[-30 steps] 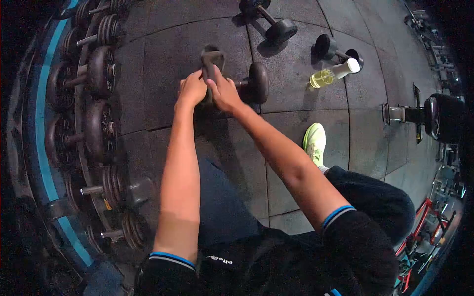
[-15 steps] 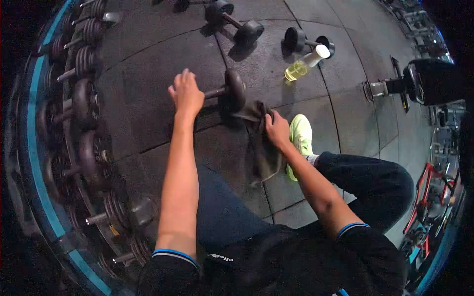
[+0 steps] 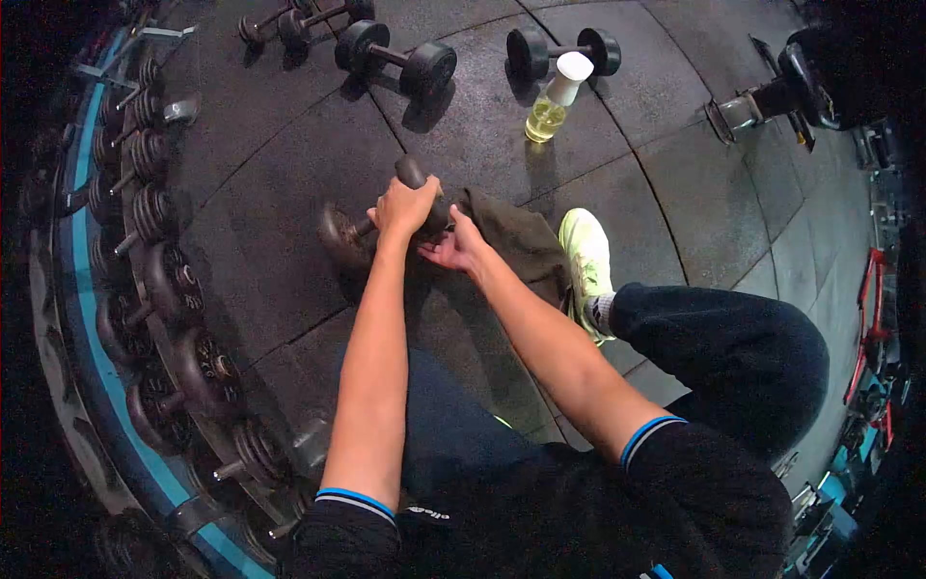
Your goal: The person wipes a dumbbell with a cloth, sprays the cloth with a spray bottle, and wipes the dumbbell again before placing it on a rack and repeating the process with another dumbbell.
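A dark dumbbell (image 3: 342,234) rests on the floor in front of me, its near-right head tilted up. My left hand (image 3: 407,207) is closed over that raised head, fingers wrapped round its edge. Just below and right of it, my right hand (image 3: 458,243) has its fingers spread, palm turned toward the head. Whether the right fingers touch the dumbbell is hard to make out. A dark cloth (image 3: 516,232) lies crumpled on the floor, right of the right hand and beside my pale yellow shoe (image 3: 585,256).
A bottle (image 3: 547,118) with yellow liquid and a white cap stands ahead. Beyond are a dumbbell (image 3: 427,69) and another dumbbell (image 3: 600,52). A rack of dumbbells (image 3: 207,372) runs along the left. A bench (image 3: 815,82) stands at right.
My left hand has come right and down onto the dumbbell head. My right hand has let go of the cloth and moved left to the dumbbell. The view has shifted.
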